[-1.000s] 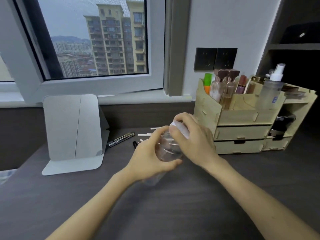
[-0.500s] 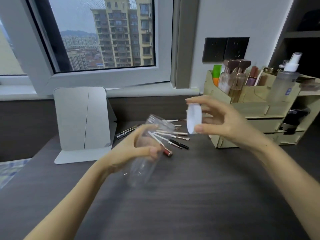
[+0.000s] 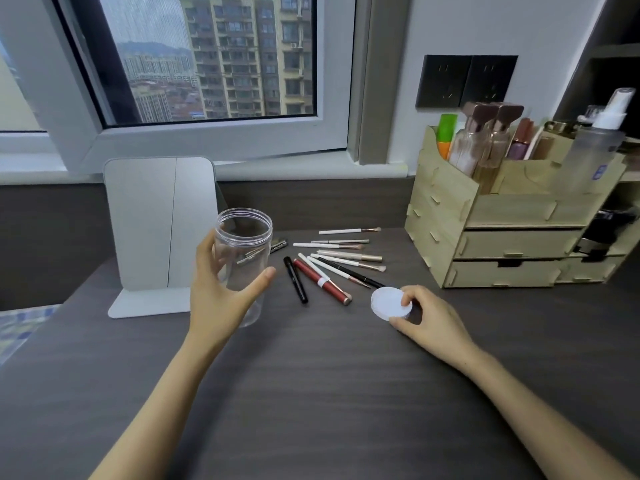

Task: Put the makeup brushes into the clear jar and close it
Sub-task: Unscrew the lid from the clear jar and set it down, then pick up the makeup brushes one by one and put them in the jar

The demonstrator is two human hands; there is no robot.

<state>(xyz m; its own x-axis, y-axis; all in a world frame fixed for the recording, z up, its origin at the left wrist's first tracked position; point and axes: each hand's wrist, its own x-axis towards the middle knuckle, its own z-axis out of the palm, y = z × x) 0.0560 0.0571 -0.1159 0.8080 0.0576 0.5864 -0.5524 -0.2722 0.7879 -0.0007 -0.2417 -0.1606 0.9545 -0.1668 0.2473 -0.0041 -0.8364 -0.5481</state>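
The clear jar stands upright on the dark desk with its mouth open and nothing inside. My left hand wraps around its lower half. My right hand holds the white round lid flat on the desk, to the right of the jar. Between them lie several makeup brushes with white handles, fanned out on the desk, together with a black pen-like stick and a red tube.
A grey folding mirror stands behind the jar at the left. A wooden organiser with drawers, bottles and a spray bottle fills the right back. The window sill and wall run behind; the desk's front half is bare wood.
The lid came off the jar in my right hand and went down onto the desk at the right. My left hand tipped the jar upright and set it on the desk.
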